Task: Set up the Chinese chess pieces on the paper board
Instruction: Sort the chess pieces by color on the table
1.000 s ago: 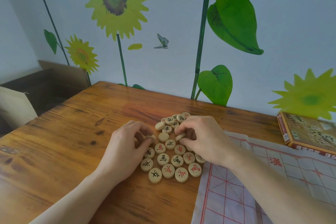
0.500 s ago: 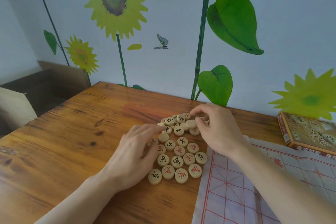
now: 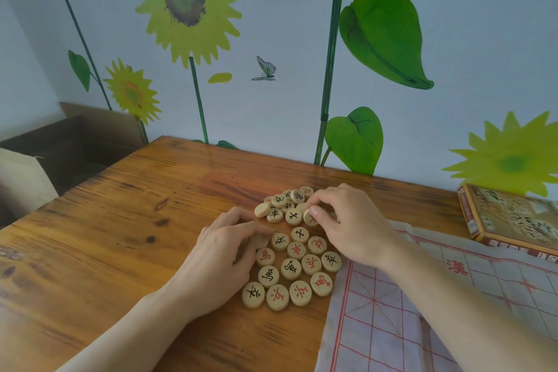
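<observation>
Right grip: the right hand curls its fingers over the far part of the pile and pinches one tilted chess piece between thumb and fingertips.
Left grip: the left hand lies palm down at the pile's left side, fingers bent over a blank-faced piece; whether it actually grasps that piece cannot be told.
Chess pieces: the pile of round wooden discs with red and black characters lies flat on the desk, between the two hands, just off the paper board's left edge; a few discs at the far end overlap.
Paper board: the white sheet with a red grid covers the desk's near right corner, under the right forearm; no piece stands on it.
Box: a printed game box sits at the desk's right edge, beyond the board.
Desk: brown wood, its far edge against a sunflower wall.
</observation>
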Demonstrator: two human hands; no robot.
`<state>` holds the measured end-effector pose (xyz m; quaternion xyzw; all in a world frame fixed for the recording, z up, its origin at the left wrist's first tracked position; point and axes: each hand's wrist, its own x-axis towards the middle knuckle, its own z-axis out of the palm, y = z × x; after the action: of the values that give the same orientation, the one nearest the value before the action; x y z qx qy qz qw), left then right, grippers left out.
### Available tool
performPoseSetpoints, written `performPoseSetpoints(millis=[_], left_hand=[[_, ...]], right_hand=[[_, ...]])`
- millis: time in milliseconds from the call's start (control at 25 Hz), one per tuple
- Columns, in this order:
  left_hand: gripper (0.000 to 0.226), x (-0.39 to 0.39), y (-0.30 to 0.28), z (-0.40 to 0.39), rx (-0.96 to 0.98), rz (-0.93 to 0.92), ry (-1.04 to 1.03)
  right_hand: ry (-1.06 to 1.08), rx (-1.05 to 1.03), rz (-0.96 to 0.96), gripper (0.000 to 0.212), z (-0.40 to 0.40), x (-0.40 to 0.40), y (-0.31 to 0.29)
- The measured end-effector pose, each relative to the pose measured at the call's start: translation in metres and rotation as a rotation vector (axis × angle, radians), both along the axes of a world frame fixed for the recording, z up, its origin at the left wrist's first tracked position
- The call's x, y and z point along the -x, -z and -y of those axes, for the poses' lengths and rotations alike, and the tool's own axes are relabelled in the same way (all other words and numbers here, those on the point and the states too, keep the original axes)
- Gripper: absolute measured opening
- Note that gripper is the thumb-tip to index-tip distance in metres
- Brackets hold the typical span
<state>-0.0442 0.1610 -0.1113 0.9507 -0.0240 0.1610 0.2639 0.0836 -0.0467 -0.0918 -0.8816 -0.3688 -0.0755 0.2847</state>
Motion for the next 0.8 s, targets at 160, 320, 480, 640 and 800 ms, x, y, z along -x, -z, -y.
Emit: performPoseSetpoints(millis=[160, 320, 480, 640, 800], left_hand=[[0.028, 0.0, 0.0, 0.0, 0.01, -0.002, -0.004], [0.023, 0.001, 0.0, 0.002, -0.001, 0.007, -0.029], [0.025, 0.002, -0.004, 0.001, 0.06, 0.059, -0.031], [0.028, 0.003, -0.006, -0.003, 0.086, 0.115, -0.083], [0.02, 0.004, -0.006, 0.001, 0.102, 0.111, -0.029]], right_hand=[[-0.034, 0.039, -0.059, 0.018, 0.001, -0.002, 0.004], [-0.001, -0.091, -0.076, 0.007, 0.002, -0.001, 0.004], [0.02, -0.068, -0.033, 0.005, 0.0, -0.003, 0.007], [0.037, -0.058, 0.003, 0.006, 0.0, -0.004, 0.011], [0.005, -0.077, 0.008, 0.008, -0.001, -0.002, 0.011]])
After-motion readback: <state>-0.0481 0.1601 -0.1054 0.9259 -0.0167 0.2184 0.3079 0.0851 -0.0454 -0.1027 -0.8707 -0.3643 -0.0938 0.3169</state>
